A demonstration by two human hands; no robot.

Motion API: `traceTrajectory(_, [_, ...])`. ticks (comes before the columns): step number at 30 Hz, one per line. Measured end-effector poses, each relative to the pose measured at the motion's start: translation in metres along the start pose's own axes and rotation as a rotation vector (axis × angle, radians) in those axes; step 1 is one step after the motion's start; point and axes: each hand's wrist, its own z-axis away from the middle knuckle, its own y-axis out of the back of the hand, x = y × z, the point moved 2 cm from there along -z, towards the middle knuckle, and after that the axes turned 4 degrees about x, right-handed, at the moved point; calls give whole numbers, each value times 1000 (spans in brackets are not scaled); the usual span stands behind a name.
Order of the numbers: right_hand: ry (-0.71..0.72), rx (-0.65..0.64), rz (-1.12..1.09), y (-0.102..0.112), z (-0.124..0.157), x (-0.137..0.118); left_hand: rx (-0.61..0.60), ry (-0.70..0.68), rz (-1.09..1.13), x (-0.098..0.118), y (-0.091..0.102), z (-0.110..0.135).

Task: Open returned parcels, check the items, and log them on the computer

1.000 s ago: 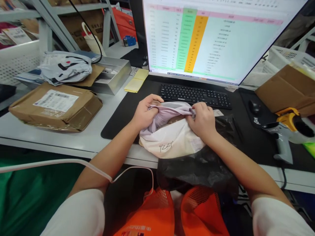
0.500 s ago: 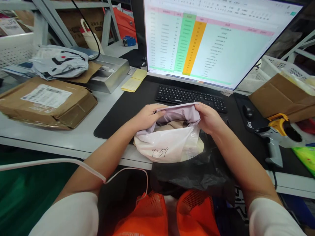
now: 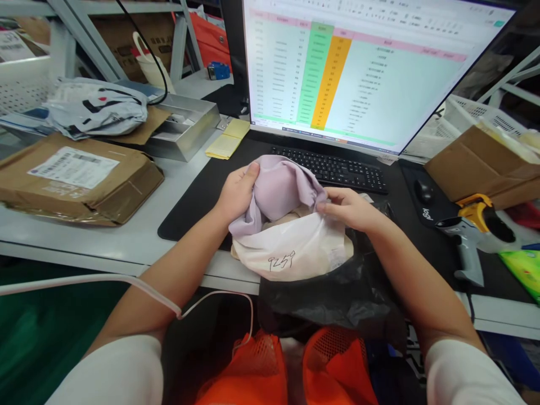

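Observation:
A white plastic bag (image 3: 291, 253) with "9259" written on its front sits at the desk's front edge. Out of its mouth comes a lilac cloth (image 3: 278, 188), with some beige fabric (image 3: 291, 218) showing below. My left hand (image 3: 237, 191) is closed on the cloth's left side, thumb on top. At the cloth's right edge, my right hand (image 3: 348, 208) pinches the fabric close to the bag's rim. A black plastic bag (image 3: 333, 298) lies under the white one and hangs over the edge.
Behind my hands are a keyboard (image 3: 333, 169) and a monitor (image 3: 358, 73). A cardboard parcel (image 3: 80, 177) lies to the left. On the right are a mouse (image 3: 423, 191), a barcode scanner (image 3: 466, 247) and a yellow tape dispenser (image 3: 485, 216). A white cable (image 3: 105, 278) crosses my left forearm.
The lilac cloth has been drawn up higher out of the bag. My left hand has moved up and left, and my right hand has lowered along the cloth's edge.

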Motion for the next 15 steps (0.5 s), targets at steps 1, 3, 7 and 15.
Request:
traceTrajectory(1, [26, 55, -128, 1, -2, 1, -33, 11, -3, -1, 0, -1])
traceTrajectory(3, [76, 178, -349, 3, -4, 1, -82, 30, -27, -4, -1, -2])
traceTrajectory(7, [99, 250, -515, 4, -1, -5, -123, 48, -69, -5, -2, -3])
traceTrajectory(15, [15, 317, -306, 1, 8, -10, -134, -28, -85, 0, 1, 0])
